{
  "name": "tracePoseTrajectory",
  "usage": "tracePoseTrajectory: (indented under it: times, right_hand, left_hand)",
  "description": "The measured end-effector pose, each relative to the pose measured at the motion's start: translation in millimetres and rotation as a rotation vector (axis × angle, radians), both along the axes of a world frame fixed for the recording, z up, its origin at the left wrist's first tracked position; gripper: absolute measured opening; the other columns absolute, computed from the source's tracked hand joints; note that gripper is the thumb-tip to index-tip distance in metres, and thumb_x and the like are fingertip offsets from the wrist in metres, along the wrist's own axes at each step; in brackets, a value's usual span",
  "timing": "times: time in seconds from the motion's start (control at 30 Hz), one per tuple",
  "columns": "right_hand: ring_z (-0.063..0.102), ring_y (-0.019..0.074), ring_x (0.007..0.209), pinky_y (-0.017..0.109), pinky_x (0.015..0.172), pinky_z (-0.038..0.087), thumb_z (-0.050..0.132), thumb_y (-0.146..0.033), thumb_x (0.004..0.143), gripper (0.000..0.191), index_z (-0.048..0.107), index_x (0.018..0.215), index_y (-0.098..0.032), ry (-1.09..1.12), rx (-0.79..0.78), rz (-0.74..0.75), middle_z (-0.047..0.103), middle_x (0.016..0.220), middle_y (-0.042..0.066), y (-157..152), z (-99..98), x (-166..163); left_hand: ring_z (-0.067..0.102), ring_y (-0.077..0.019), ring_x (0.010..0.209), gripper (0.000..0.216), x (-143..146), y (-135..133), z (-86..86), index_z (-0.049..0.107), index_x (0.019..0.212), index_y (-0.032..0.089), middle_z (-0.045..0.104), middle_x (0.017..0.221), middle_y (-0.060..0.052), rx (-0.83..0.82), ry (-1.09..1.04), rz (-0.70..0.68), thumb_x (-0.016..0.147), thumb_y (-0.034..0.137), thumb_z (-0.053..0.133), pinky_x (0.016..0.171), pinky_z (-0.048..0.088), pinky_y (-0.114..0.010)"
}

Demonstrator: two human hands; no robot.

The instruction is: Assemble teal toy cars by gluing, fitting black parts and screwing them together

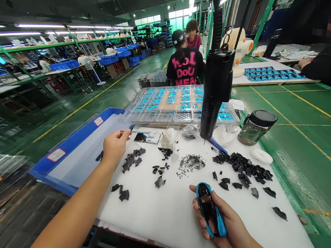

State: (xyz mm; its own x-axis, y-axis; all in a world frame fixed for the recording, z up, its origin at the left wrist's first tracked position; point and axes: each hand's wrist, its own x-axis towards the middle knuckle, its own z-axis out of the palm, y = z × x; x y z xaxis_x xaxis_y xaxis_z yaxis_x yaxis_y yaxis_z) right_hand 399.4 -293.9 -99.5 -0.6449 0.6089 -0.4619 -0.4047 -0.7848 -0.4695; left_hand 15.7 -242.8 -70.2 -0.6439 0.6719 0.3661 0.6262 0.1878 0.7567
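Bright blue edges the black shell (pixel 213 210) at five o'clock. The tabletop (pixel 154 213) is plain white at six; heaped pieces (pixel 249 166) are black toward four. Twelve: a black shirt (pixel 187 67) with pink lettering. Three: green floor (pixel 316 146), yellow-lined.

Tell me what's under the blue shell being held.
The right hand, its fingertips showing past the left edge of the blue shell; most of what lies directly beneath is covered.

Right hand (pixel 233 228) partly hidden behind blue-and-black shell (pixel 208 210), tiny bits (pixel 192 162) indistinct
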Motion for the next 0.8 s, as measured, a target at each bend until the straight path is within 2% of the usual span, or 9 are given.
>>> tracePoseTrajectory:
  times: [0.13,0.27,0.4,0.6,0.8]
  right_hand:
    - [0.054,0.0133,0.057,0.024,0.043,0.047,0.055,-0.046,0.096,0.043,0.064,0.127,-0.017,-0.001,-0.004,-0.002,0.065,0.086,0.006,0,0.1,0]
    - [0.054,0.0138,0.057,0.024,0.043,0.047,0.056,-0.045,0.095,0.042,0.065,0.125,-0.017,-0.007,0.001,-0.003,0.065,0.087,0.007,-1,-0.7,0]
    - [0.054,0.0135,0.057,0.024,0.044,0.048,0.056,-0.046,0.095,0.042,0.064,0.126,-0.018,-0.009,0.007,0.001,0.065,0.087,0.006,-2,-0.8,1]
    - [0.054,0.0136,0.058,0.024,0.044,0.046,0.057,-0.046,0.095,0.042,0.064,0.125,-0.018,-0.009,0.007,-0.003,0.065,0.088,0.006,-1,-0.6,1]
    - [0.053,0.0135,0.058,0.025,0.045,0.047,0.057,-0.046,0.095,0.041,0.064,0.125,-0.018,0.004,0.029,-0.005,0.065,0.088,0.006,-3,-2.6,1]
  left_hand:
    - [0.072,-0.0216,0.077,0.040,-5,2,-6.6,0.075,0.093,0.017,0.077,0.087,-0.008,-0.027,-0.029,-0.058,0.085,0.052,0.059,0.070,0.053,-0.030]
    - [0.072,-0.0216,0.084,0.040,-8,-5,-6.7,0.073,0.108,0.018,0.077,0.093,-0.008,-0.073,-0.047,-0.163,0.086,0.047,0.058,0.077,0.054,-0.031]
    - [0.073,-0.0209,0.086,0.041,-7,-11,-4.9,0.071,0.114,0.019,0.078,0.094,-0.008,-0.126,-0.076,-0.276,0.086,0.046,0.057,0.083,0.055,-0.032]
    - [0.073,-0.0249,0.087,0.043,-5,-14,-6.1,0.072,0.110,0.018,0.076,0.081,-0.007,-0.140,-0.041,-0.209,0.085,0.050,0.058,0.084,0.053,-0.036]
    - [0.073,-0.0242,0.089,0.037,-8,-24,-1.5,0.074,0.109,0.022,0.076,0.089,-0.007,-0.173,0.015,-0.270,0.083,0.044,0.060,0.081,0.053,-0.033]
